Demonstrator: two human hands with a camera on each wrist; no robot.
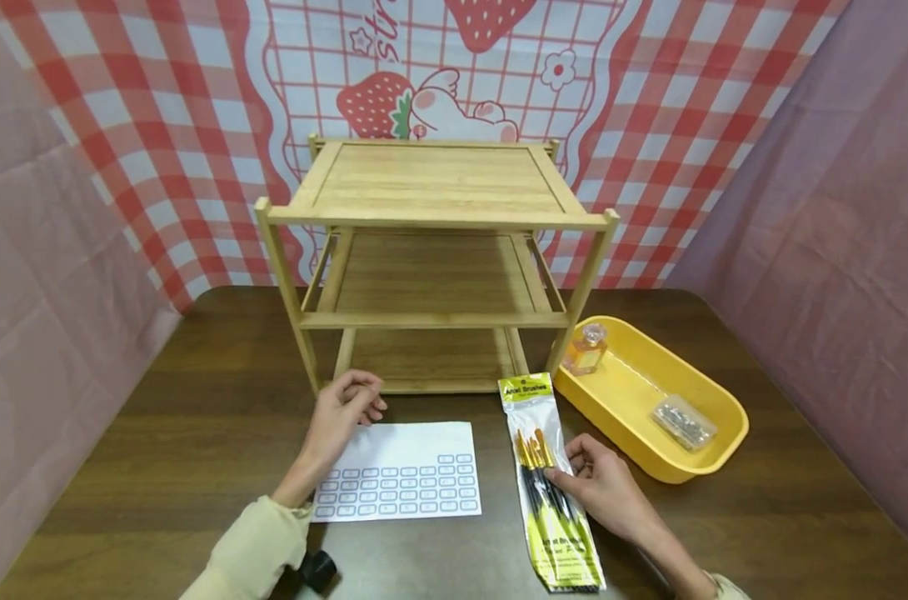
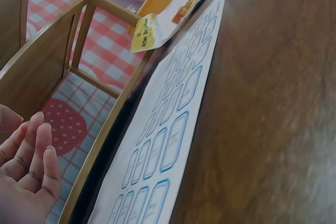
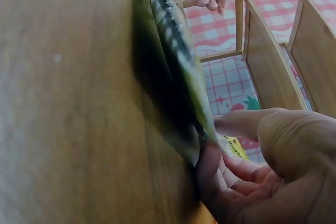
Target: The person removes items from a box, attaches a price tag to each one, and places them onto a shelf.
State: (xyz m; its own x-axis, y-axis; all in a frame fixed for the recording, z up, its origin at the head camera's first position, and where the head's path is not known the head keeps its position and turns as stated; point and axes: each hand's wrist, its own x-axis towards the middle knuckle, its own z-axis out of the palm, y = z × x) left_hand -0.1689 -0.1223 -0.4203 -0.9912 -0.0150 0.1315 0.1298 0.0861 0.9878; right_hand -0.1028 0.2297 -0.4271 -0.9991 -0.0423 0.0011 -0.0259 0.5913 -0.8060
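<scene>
My right hand (image 1: 607, 492) pinches the right edge of a clear pack of artist brushes (image 1: 544, 446), thumb on top and fingers beneath. In the right wrist view the pack (image 3: 178, 51) is tilted, its near edge raised off the table. Several brushes with black handles and golden ferrules show through the plastic. My left hand (image 1: 345, 408) holds nothing, its fingers loosely curled above the top left corner of a white sheet (image 1: 416, 442) printed with rows of blue-outlined boxes. In the left wrist view, the left hand (image 2: 31, 166) appears beside the sheet (image 2: 157, 124).
A three-tier wooden shelf (image 1: 435, 317) stands behind the sheet. On the right, a yellow tray (image 1: 634, 342) holds a perfume bottle (image 1: 586, 350) and a small clear box (image 1: 684, 422) of metallic pieces. A black cylindrical object (image 1: 319, 571) shows beside the left sleeve.
</scene>
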